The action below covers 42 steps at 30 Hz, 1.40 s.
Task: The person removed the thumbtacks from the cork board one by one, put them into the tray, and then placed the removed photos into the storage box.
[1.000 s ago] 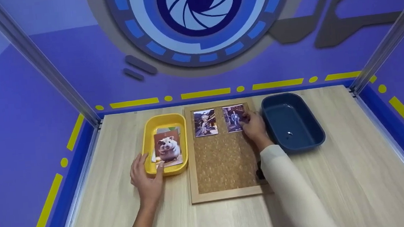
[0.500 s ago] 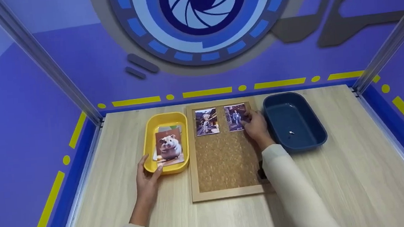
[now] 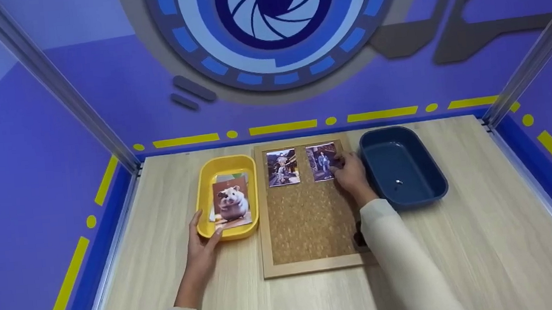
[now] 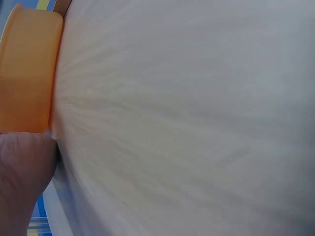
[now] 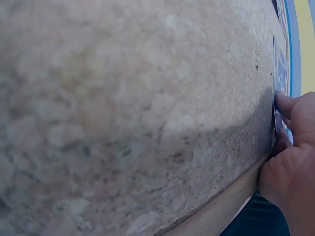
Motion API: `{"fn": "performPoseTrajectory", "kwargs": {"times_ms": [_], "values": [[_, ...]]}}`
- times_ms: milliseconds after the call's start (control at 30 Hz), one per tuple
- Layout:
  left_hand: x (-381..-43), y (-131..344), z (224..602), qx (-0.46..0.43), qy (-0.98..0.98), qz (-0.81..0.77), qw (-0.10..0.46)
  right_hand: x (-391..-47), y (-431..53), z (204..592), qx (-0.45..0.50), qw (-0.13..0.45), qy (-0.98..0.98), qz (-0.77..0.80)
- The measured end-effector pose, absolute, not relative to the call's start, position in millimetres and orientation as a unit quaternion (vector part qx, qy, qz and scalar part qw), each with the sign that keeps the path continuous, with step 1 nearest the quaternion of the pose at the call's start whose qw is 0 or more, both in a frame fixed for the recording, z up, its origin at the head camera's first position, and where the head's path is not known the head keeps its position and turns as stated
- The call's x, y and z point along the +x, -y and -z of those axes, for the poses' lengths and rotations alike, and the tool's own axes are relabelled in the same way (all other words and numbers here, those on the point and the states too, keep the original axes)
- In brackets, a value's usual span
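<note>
1. Cupping the near-left corner of the yellow tray, our left hand holds it loosely between thumb and fingers; inside we see a hamster picture.
2. With fingers bent, our right hand pinches at the right edge of the street photo, on the cork board's upper right.
3. We see a second photo left of it, and the blue tray just right of the board.

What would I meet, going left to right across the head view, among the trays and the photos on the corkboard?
Yellow tray → left photo → right photo → dark blue tray.
</note>
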<state>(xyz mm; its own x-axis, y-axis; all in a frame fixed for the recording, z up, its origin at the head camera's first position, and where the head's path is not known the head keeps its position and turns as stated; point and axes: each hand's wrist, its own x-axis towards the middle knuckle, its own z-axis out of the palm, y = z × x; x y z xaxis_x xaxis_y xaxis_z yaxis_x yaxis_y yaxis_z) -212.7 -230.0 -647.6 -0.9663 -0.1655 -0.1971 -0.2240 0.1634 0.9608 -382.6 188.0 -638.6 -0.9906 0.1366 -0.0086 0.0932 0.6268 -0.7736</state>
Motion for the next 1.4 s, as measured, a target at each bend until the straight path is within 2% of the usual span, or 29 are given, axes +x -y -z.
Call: {"fn": "performPoseTrajectory", "kwargs": {"times_ms": [500, 1000, 1400], "values": [[-213.1, 226.4, 644.5, -0.124, -0.754, -0.645, 0.019, -376.8, -190.3, 635.9, -0.078, 0.037, 0.88, -0.467], [-210.2, 227.6, 645.9, -0.137, -0.751, -0.645, 0.022, -378.4, -190.8, 639.0, -0.098, 0.004, 0.868, -0.488], [-212.9, 229.4, 649.2, -0.146, -0.749, -0.646, 0.019, -377.7, -187.4, 641.4, -0.076, 0.029, 0.879, -0.469]]}}
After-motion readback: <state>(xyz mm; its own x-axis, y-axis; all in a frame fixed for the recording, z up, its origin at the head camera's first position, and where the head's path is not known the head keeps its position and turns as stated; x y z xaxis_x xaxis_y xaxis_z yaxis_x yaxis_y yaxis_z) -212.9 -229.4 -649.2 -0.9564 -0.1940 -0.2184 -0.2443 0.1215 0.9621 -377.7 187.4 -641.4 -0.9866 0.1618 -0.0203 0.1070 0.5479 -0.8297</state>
